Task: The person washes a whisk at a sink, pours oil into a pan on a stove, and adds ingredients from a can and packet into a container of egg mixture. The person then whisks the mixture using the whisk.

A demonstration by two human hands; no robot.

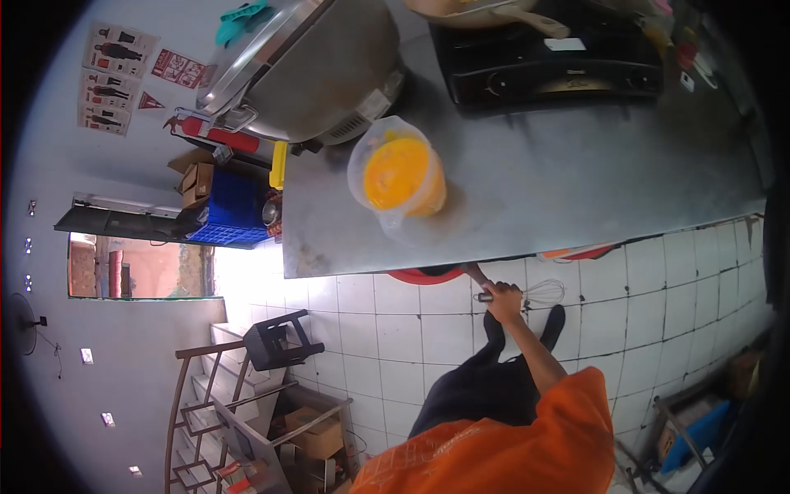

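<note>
A large metal pot stands at the far left of the metal bench, its lid tilted up at its left side. A black stove takes up the far edge farther right, with a pale pan on it, the pan's handle pointing right. A yellow object is at the bench's left edge, just beside the pot. Below the near edge, a red rim shows partly, with a brown, handle-like piece close to the hand; what it belongs to is hard to tell. The bench surface is dull grey, with marks near its near left corner. Around it are white floor tiles, a dark stool, a blue crate with cardboard boxes beside it, a red fire extinguisher and posters on the wall. The translucent jug, holding orange-yellow liquid, stands on the left part of the bench, in front of the pot and well apart from the hand. The right hand is closed around the whisk, past the bench's near edge, the wires pointing right and the handle end showing at the left. The left hand cannot be made out.
</note>
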